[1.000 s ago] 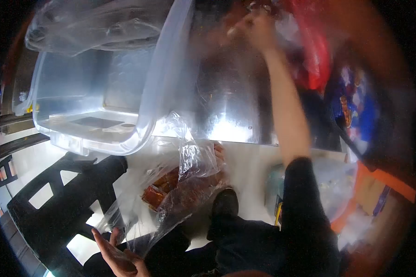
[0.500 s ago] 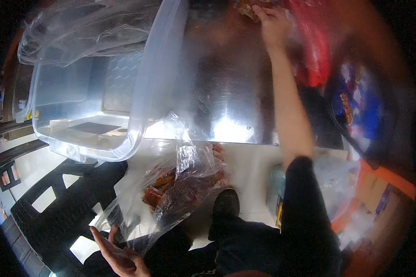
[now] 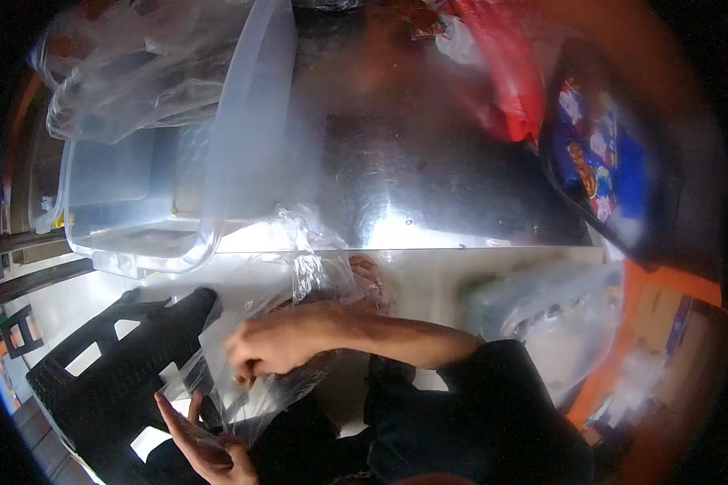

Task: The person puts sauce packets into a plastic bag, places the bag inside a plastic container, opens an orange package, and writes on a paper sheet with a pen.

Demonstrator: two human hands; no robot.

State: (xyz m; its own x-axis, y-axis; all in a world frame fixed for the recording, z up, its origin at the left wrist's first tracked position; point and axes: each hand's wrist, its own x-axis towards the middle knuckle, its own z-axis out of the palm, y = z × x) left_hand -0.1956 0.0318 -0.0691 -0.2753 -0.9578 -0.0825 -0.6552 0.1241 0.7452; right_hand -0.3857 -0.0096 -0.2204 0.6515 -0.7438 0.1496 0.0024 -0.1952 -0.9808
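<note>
A clear plastic bag [image 3: 279, 400] hangs below the table edge, with orange-brown contents that my right forearm largely covers now. My left hand [image 3: 210, 453] is at the bag's mouth at lower left, fingers spread and holding its film. Over the mouth is my right hand [image 3: 271, 347], fingers curled down and closed; what they hold, if anything, is hidden. On the metal tabletop [image 3: 364, 170], a small brown packet [image 3: 425, 29] lies at the far edge beside red plastic [image 3: 505, 73].
A clear plastic bin [image 3: 251, 137] stands on the left of the table, with loose clear film [image 3: 137, 89] over it. At right is a dark-rimmed container with blue packaging [image 3: 603, 170]. A black slotted plastic piece [image 3: 97, 388] and an orange-edged box [image 3: 671, 283] flank my legs.
My right hand has come down from the far side of the table, where it was at a brown packet, to the bag's mouth. My left hand stays nearly still. The view has shifted slightly.
</note>
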